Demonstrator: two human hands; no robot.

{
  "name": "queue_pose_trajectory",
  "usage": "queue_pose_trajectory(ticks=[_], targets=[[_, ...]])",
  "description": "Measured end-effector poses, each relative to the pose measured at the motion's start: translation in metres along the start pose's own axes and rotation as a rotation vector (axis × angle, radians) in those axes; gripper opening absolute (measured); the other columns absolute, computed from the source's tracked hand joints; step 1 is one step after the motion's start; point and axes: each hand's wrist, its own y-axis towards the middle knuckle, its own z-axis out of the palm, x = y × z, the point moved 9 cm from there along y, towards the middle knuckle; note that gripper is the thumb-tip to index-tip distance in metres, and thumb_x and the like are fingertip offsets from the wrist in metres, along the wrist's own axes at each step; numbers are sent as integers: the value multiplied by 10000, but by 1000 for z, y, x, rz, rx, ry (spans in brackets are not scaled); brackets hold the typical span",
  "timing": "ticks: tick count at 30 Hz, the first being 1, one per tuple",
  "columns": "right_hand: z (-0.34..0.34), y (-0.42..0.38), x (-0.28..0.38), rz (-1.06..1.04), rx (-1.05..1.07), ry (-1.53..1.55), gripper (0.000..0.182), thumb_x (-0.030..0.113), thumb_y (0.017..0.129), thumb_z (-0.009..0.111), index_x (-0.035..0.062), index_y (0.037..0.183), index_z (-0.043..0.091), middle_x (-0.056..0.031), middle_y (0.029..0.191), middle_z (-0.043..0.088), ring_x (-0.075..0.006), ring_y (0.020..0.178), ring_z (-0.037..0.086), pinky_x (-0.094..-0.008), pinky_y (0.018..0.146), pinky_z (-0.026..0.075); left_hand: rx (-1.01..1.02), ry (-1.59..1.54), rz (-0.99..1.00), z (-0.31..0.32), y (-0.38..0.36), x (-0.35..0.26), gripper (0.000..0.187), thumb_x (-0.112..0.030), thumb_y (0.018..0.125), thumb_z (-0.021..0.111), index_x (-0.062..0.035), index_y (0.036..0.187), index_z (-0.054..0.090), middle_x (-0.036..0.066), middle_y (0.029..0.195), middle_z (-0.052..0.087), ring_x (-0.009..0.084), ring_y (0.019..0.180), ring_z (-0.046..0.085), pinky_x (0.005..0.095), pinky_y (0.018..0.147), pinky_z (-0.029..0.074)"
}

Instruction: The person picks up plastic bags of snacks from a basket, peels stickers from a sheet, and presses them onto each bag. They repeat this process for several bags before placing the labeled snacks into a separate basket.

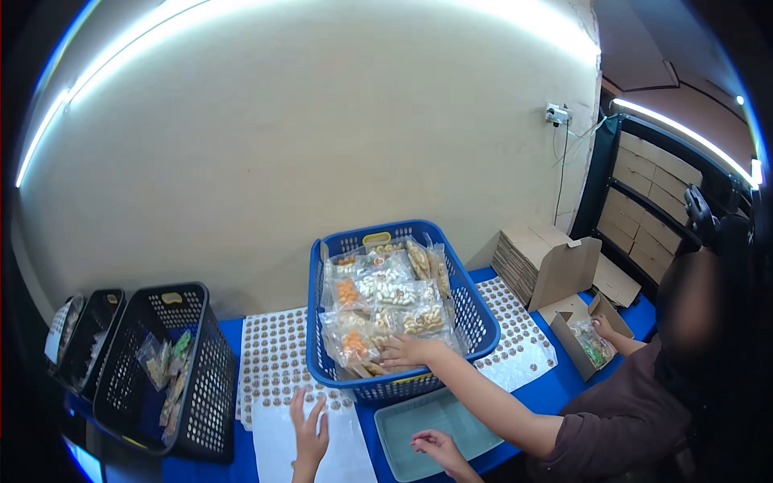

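My left hand [310, 427] is raised over the white backing sheet [346, 443], fingers apart and nothing seen in them. Rows of round brown stickers [274, 354] cover the sheet behind it. Over the grey-green tray [394, 427] is my right hand [441, 447], its fingers curled together; whatever they may hold is too small to make out. Beyond the tray stands a blue basket [487, 326] of clear packets [386, 286] with white, orange and tan pieces. A co-worker's hand [407, 352] rests on the packets at its front.
Two black baskets [217, 378] with some packets stand at the left. On the right, the co-worker's other hand [604, 327] is at an open cardboard box [568, 346] holding packets. Flattened boxes [515, 266] are stacked against the wall, near more stickers [515, 330] on the blue table [555, 394].
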Motion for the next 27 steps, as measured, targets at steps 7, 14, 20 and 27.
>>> queue_pose_trajectory(ticks=[7,14,20,27], targets=[[65,21,-17,-16,176,-110,148,100,780,551,-6,883,566,-28,813,583,-85,767,532,-200,701,415,-317,59,-227,-123,-31,33,137,74,711,444,5,767,549,181,1072,456,306,1014,441,357,846,343],[138,20,-21,-120,271,-205,171,167,779,520,12,758,589,-13,633,543,-81,602,471,-231,529,378,-603,349,-142,-284,-46,43,90,20,753,436,-4,782,518,144,972,493,250,942,474,315,791,368],[191,8,-15,-240,332,-425,591,218,714,633,61,1212,356,-165,1147,409,-181,751,544,-300,592,454,-821,351,-400,-366,-87,109,180,-20,828,392,0,977,491,97,1015,490,173,953,472,274,795,365],[208,15,-72,-407,367,-798,1035,303,596,734,33,1302,27,-226,1281,176,-353,1175,214,-390,878,355,-914,197,-262,-389,-75,132,358,-10,828,398,12,1179,333,132,1098,455,193,1016,450,287,809,348]])
